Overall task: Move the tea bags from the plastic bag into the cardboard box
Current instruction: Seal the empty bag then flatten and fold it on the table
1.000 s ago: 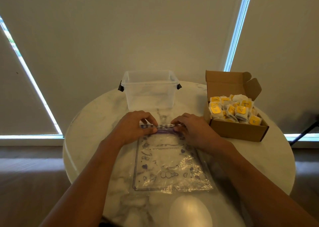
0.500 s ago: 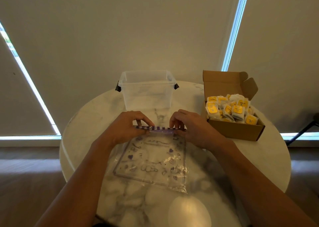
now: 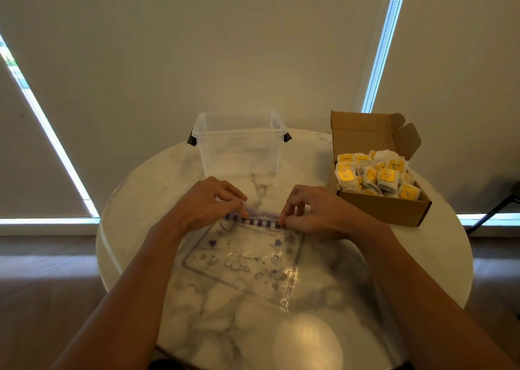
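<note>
Head cam: left hand (image 3: 206,203) & right hand (image 3: 315,212) both pinch the striped zip edge of the plastic bag (image 3: 247,257), lying flat on marble table (image 3: 140,200); tea bags (image 3: 377,174) fill open cardboard box (image 3: 385,209) at right; clear tub (image 3: 240,144) behind bag.

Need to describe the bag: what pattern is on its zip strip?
Dark purple and pale stripes along the zip strip, best in the head view.

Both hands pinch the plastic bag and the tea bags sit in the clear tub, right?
No. The head view shows the tea bags in the cardboard box, not the clear tub. The left hand and right hand do pinch the plastic bag.
</note>
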The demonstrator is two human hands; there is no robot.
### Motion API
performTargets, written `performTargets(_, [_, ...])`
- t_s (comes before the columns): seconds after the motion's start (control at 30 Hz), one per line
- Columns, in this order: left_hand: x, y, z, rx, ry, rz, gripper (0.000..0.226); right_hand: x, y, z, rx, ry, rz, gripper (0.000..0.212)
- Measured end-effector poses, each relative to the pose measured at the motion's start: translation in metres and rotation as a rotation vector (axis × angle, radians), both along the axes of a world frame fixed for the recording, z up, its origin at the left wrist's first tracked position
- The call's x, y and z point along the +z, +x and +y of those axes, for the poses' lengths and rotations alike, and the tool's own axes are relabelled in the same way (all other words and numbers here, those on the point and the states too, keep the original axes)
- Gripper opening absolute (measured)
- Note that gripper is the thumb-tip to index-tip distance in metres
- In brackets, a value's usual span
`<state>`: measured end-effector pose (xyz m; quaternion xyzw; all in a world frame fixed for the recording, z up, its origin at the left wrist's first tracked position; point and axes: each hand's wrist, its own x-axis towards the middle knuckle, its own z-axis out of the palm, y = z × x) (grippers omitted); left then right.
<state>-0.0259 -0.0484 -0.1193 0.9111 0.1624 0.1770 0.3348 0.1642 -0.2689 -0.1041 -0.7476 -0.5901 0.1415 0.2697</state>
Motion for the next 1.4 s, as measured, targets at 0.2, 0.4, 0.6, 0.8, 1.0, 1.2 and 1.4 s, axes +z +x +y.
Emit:
performTargets(0.2, [-0.006, 0.0, 0.006, -0.056, 0.087, 0.01, 0.024, -0.002, 0.001, -0.002, 0.015, 0.012, -0.029, 0.021])
performTargets(0.4, [-0.01, 0.005, 0.007, -0.072, 0.165, 0.084, 0.036, -0.002, 0.006, -0.002, -0.049, -0.079, 0.05, 0.043])
performTargets(0.6, [-0.01, 0.004, 0.008, -0.063, 0.204, 0.04, 0.022, -0.001, 0.002, -0.002, -0.056, 0.088, 0.018, 0.025])
performTargets(0.8, [-0.006, 0.002, 0.002, -0.119, 0.068, -0.072, 0.028, 0.004, 0.003, -0.002, -0.03, 0.15, -0.256, 0.022])
performTargets(1.0, [0.0, 0.003, -0.005, -0.179, 0.067, -0.056, 0.035, 0.004, 0.002, -0.005, 0.016, 0.042, -0.325, 0.018])
performTargets(1.2, [0.004, -0.001, -0.003, -0.188, 0.042, 0.053, 0.03, 0.009, -0.001, -0.013, 0.006, -0.056, -0.119, 0.011])
performTargets(1.4, [0.012, -0.005, -0.008, -0.207, -0.008, 0.12, 0.024, 0.004, 0.001, -0.01, 0.004, -0.05, -0.171, 0.012])
